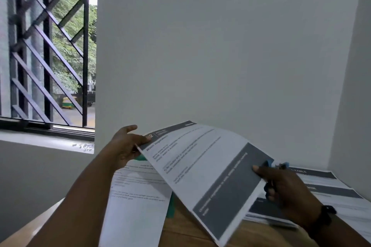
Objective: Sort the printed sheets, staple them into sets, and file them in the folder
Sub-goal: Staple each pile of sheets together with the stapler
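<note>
Mid-staple: left hand [125, 144] pinches the sheet set [202, 172]; right hand [281, 184] grips sheet edge plus blue stapler [270, 166]. Next: square corner, squeeze.

Thin matt paper sheet [202, 168], smooth, printed with dark grey bands, bowing slightly while held up. More matt printed paper in a spread stack [329, 188] and a single page [136, 196] lying on the counter [184, 228], a smooth light wood surface with a soft sheen. Blue plastic stapler [270, 166], partly hidden. Matt black wrist strap [326, 217]. Dark painted metal window grille [48, 46]. Matt plastered wall [220, 46].
</note>
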A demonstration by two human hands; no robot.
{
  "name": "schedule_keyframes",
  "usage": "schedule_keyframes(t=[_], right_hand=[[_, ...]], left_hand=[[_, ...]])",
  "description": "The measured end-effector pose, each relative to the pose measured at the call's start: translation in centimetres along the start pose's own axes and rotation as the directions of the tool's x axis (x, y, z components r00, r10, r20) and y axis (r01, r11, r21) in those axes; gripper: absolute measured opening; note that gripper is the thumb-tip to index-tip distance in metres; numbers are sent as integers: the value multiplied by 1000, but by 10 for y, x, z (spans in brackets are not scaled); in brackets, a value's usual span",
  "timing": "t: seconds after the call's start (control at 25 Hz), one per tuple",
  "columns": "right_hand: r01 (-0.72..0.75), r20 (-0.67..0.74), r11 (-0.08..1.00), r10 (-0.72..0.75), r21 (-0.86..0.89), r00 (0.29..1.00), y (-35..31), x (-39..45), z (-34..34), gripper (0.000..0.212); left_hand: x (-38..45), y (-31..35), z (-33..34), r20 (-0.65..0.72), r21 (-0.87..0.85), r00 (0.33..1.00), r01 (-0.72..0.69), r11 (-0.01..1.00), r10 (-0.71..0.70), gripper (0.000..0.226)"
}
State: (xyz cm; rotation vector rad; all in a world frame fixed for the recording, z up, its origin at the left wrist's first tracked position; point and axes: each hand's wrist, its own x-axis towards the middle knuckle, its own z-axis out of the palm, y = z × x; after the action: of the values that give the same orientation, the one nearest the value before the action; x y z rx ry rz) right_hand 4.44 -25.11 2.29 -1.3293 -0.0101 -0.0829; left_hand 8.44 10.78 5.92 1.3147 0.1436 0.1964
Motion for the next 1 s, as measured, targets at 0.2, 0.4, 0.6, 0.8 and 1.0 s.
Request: schedule_keyframes(t=[0.2,0.4,0.6,0.8,1.0], right_hand=[[162,-230,987,-152,21,961,24,-10,32,10],[52,-250,993,-24,103,968,24,-24,46,13],[36,83,999,-34,-15,996,19,-31,48,28],[21,139,947,26,-321,990,24,-35,49,21],[205,190,644,-95,-737,977,41,-27,43,10]], left_hand=[[16,-36,35,-93,-381,992,42,924,-83,56],[-8,-37,69,183,74,982,35,997,-48,43],[-16,15,-3,264,109,963,19,994,-47,47],[-20,11,-92,193,489,961,81,868,-199,55],[-24,-17,-98,47,695,960,168,699,-277,55]])
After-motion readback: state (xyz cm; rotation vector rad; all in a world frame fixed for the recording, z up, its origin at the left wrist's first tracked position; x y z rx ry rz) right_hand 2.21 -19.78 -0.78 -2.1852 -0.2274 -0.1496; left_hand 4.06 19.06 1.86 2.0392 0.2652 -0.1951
